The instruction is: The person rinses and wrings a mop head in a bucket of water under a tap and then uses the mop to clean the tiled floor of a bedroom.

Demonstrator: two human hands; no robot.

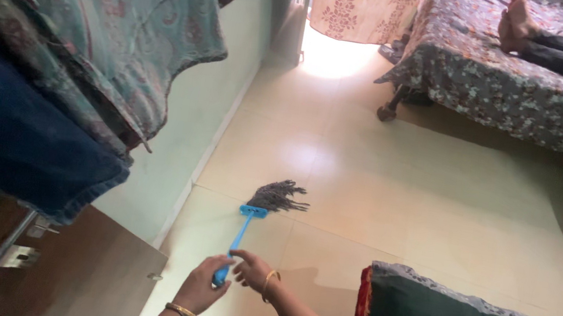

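Both hands, left hand (201, 286) and right hand (251, 271), clench the blue mop handle (238, 237); mopping step, next pulls the grey mop head (277, 195) across the floor tiles (394, 197).

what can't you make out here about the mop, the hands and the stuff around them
- Mop handle: in the head view its lower end is hidden inside the left hand and behind the right hand.
- Left hand's grip: fingers curl away from the camera, so their contact is unseen.
- Both arms: cut off by the bottom edge.
- Person on the bed: only feet and lower legs show; the top edge cuts off the rest.
- Hanging clothes: cut off by the left and top edges.
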